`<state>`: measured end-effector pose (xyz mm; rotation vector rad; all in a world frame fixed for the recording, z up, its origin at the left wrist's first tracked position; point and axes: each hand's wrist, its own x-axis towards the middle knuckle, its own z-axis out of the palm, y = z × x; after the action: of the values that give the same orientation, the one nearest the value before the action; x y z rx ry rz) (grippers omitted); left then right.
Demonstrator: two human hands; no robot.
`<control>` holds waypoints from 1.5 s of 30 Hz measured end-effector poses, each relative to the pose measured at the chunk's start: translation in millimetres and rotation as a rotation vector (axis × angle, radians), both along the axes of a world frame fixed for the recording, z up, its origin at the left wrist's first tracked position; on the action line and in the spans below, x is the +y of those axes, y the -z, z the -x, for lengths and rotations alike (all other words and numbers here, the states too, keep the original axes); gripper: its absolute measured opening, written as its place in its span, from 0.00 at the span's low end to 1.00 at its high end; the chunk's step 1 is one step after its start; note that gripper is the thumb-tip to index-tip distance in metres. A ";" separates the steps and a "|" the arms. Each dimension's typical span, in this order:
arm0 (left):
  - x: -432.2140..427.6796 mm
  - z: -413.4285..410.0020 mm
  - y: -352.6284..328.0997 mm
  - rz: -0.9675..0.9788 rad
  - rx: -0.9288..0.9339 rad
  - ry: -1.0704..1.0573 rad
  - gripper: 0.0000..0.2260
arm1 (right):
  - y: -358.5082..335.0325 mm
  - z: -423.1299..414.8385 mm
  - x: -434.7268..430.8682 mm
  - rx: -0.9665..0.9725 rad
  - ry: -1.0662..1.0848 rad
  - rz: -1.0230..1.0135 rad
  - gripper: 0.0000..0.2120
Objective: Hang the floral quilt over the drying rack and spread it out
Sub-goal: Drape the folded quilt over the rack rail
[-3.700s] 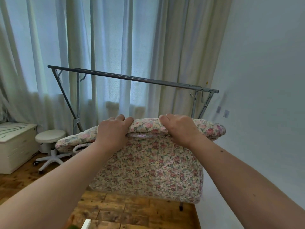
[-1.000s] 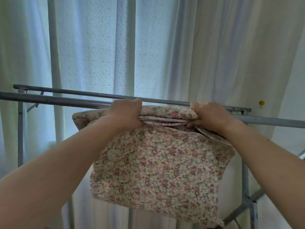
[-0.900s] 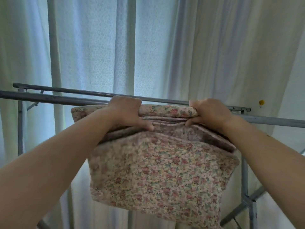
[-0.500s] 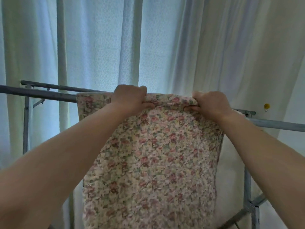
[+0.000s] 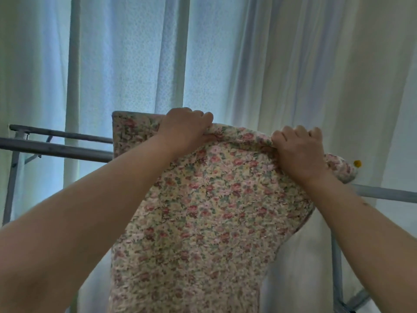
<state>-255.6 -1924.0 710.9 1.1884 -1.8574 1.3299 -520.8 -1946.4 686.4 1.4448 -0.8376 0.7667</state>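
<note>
The floral quilt (image 5: 203, 222) hangs long in front of me, its top edge lifted above the grey metal drying rack (image 5: 56, 150). My left hand (image 5: 185, 129) grips the top edge near its left corner. My right hand (image 5: 297, 150) grips the same edge further right. Both fists are closed on the fabric. The quilt's upper left corner stands up stiffly above the rack's two bars. The rack's middle is hidden behind the quilt; its right bar (image 5: 388, 193) shows past my right forearm.
Sheer white curtains (image 5: 225, 64) hang close behind the rack, with a window frame showing through. The rack's right leg (image 5: 336, 267) drops at the lower right. A small yellow dot (image 5: 357, 163) sits on the wall at right.
I walked up to the rack with the folded quilt. Over the last second the quilt dropped open lengthwise, and both hands raised its top edge from bar height to above the bars.
</note>
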 end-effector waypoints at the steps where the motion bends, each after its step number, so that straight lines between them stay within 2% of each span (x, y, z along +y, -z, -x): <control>1: -4.2 1.7 -3.5 0.030 0.005 -0.015 0.19 | -4.1 -1.4 -3.3 -0.029 0.002 0.043 0.06; 6: -23.9 6.8 -29.6 0.082 0.088 -0.021 0.16 | -35.3 -11.5 -18.8 -0.205 -0.028 0.081 0.11; 9: -37.1 3.7 -49.1 0.088 0.141 0.036 0.17 | -53.1 -16.2 -30.6 -0.327 -0.042 0.065 0.09; 13: -55.2 1.8 -68.7 0.131 0.168 0.028 0.17 | -82.4 -19.5 -50.0 -0.367 -0.004 -0.007 0.08; 15: -69.6 2.7 -70.8 0.111 0.200 -0.003 0.16 | -92.4 -22.3 -62.8 -0.378 0.066 -0.103 0.11; 19: -97.4 5.2 -52.9 -0.004 0.216 -0.058 0.17 | -87.0 -27.9 -84.9 -0.397 0.223 -0.418 0.12; 22: -112.2 3.1 -32.4 -0.150 0.249 -0.030 0.16 | -71.0 -28.4 -93.4 -0.470 0.124 -0.699 0.11; 25: -120.1 0.9 -15.7 -0.266 0.297 0.044 0.17 | -56.7 -22.0 -92.9 -0.522 0.017 -0.839 0.12; 28: -121.9 0.3 -12.9 -0.306 0.310 0.081 0.18 | -51.7 -11.2 -77.8 -0.508 -0.118 -0.809 0.16; 31: -122.0 1.1 -11.6 -0.377 0.308 0.032 0.18 | -37.1 -9.3 -45.4 -0.449 -0.304 -0.932 0.29; 34: -121.2 5.5 -8.4 -0.447 0.308 -0.024 0.18 | -4.1 -18.3 -18.0 -0.276 -0.191 -1.110 0.47; 36: -120.7 8.0 -8.3 -0.482 0.306 -0.060 0.18 | 11.1 -19.7 -15.4 -0.157 -0.059 -1.092 0.54; 39: -118.4 10.8 -5.4 -0.498 0.314 -0.109 0.19 | 20.2 -16.1 -18.8 -0.133 -0.023 -1.069 0.54; 42: -110.4 13.5 -2.6 -0.481 0.384 -0.092 0.17 | 22.8 -17.3 -25.8 -0.138 -0.058 -1.032 0.50; 45: -85.9 19.6 0.6 -0.430 0.621 0.280 0.16 | 23.9 -20.1 -31.3 -0.151 -0.114 -1.011 0.43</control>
<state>-275.1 -2010.0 710.2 1.2954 -1.7792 0.3453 -500.7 -1977.7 662.5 2.3526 -1.3704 0.5419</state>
